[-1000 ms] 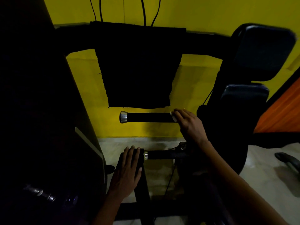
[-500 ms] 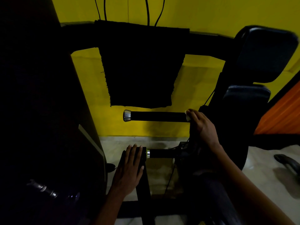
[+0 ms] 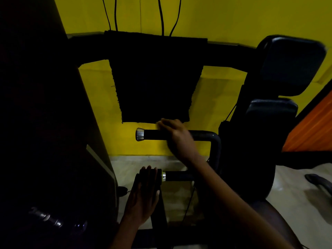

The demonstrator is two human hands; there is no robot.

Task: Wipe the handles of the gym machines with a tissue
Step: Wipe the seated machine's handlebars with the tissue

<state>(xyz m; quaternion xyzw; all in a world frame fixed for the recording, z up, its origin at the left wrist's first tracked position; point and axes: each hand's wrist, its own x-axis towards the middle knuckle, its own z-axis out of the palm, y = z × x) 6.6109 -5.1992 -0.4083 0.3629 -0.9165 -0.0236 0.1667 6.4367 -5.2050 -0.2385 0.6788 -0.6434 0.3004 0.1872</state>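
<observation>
A person's right hand (image 3: 179, 137) lies over the upper handle (image 3: 154, 134), its fingers draped across the top of the black grip toward 11 o'clock. Motion blur hides whether they clench a tissue; a pale smear at the fingertips (image 3: 160, 123) may be one, though that cannot be told. The chrome end cap (image 3: 139, 134) juts out at the hand's 9 o'clock, and the bar bends downward at 3 o'clock. At 7 o'clock, the left hand (image 3: 143, 196) rests flat, fingers straight and relaxed, on a dark frame post (image 3: 158, 203). Just beside its fingertips, at 2 o'clock, runs the lower handle (image 3: 177, 176). A black mat (image 3: 154, 78) hangs over a crossbar at 12 o'clock against the yellow wall (image 3: 215, 15). Two padded seat cushions (image 3: 291, 65) stand at 2 o'clock.
</observation>
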